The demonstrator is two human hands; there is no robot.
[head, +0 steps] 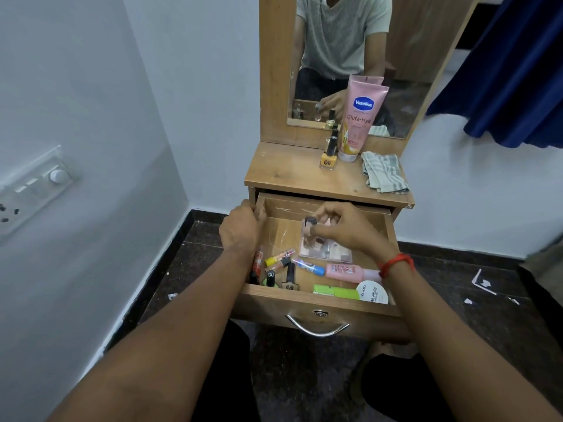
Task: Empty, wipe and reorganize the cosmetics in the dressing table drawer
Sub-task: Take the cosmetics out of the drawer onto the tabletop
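Lifting the dark-capped item point(310, 221) straight up at frame centre — right hand point(345, 231) fingers point(328, 210) pinching it — should clear the drawer point(274, 300); left hand point(243, 229), gripping its rim, steadies.

A red thread band point(397, 263) circles the wrist of the right hand point(344, 229), at 4 o'clock. The mirror point(411, 71) at 12 o'clock shows a pale, ribbed V-neck T-shirt point(341, 35). The trousers point(396, 391) are dark.

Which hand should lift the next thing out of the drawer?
Right. The right hand is inside the open wooden drawer, pinching a small dark-capped item above the clear plastic makeup case. The left hand grips the drawer's left wall, probably steadying it.
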